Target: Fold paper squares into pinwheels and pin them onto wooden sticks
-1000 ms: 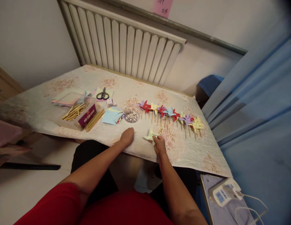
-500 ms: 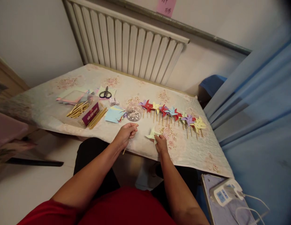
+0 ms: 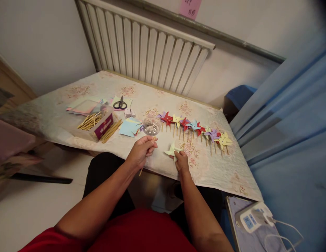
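Observation:
My left hand point(image 3: 140, 151) is closed round a thin wooden stick point(image 3: 141, 170), held a little above the near edge of the table point(image 3: 73, 140). My right hand point(image 3: 181, 161) pinches a pale green folded paper pinwheel head point(image 3: 171, 151) that rests on the flowered cloth. The two hands are about a hand's width apart. Just beyond the left hand stands a small clear bowl of shiny pins point(image 3: 151, 126).
A row of several finished pinwheels on sticks point(image 3: 194, 130) lies to the right of the bowl. Coloured paper squares point(image 3: 129, 126), a box of sticks point(image 3: 96, 122) and scissors point(image 3: 120, 104) lie left. A radiator point(image 3: 147, 52) backs the table; a power strip point(image 3: 253, 217) lies lower right.
My left hand picked the stick up off the cloth and lifted it, turning it upright. My right hand stayed on the pale green pinwheel head.

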`<state>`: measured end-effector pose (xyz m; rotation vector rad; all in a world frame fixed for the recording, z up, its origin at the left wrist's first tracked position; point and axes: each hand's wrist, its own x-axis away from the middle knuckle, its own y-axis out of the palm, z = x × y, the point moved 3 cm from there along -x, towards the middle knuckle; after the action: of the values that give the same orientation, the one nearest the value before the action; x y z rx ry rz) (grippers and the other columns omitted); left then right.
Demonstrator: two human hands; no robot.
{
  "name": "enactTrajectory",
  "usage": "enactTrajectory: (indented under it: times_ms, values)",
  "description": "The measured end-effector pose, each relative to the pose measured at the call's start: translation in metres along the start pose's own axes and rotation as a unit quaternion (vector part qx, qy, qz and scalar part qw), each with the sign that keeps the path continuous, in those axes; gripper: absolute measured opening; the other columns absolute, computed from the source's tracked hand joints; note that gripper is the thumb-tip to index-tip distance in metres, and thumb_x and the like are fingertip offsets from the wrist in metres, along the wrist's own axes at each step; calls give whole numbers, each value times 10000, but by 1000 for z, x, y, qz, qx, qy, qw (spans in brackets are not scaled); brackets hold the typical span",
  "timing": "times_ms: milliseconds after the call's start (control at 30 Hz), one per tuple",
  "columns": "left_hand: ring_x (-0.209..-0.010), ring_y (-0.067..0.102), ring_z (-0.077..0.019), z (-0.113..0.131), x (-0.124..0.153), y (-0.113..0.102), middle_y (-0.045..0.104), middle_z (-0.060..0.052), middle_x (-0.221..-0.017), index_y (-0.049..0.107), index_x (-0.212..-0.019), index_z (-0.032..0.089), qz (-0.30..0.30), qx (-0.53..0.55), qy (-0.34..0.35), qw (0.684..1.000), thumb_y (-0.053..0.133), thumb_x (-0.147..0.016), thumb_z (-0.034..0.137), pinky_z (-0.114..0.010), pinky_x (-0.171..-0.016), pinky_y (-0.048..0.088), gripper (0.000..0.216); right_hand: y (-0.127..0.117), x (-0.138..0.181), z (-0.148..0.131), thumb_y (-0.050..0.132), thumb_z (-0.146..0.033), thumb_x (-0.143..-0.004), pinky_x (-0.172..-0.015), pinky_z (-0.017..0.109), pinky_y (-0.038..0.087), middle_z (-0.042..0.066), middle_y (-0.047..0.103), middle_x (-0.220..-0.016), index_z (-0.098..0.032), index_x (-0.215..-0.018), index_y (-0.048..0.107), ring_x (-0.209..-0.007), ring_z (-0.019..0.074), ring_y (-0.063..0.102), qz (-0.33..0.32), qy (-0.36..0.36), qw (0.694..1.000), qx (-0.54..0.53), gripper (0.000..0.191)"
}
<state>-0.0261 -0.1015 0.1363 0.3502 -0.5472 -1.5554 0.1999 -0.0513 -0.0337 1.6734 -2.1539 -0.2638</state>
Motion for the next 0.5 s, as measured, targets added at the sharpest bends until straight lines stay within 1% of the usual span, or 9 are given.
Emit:
enactTrajectory:
  times_ms: [233,500]
  values:
    - [-446,328,-10,1,6,-1,611,-16,-709,651,-973,94,-10,14,-11,1000,749,-680,217,-168,-411,148,333,1,1,-1,841,-284,-551,-690,318,600,-33,685,-746,-199,-667,552,-719,152,647,1,4,1000,-7,323]
    - [-393,274,-2,2,9,-1,570,26,-621,629,-963,121,5,14,-14,1000,725,-703,246,-170,-402,114,304,0,1,0,833,-294,-577,-680,315,596,-37,668,-734,-201,-661,536,-715,150,643,-3,1,1000,-1,322]
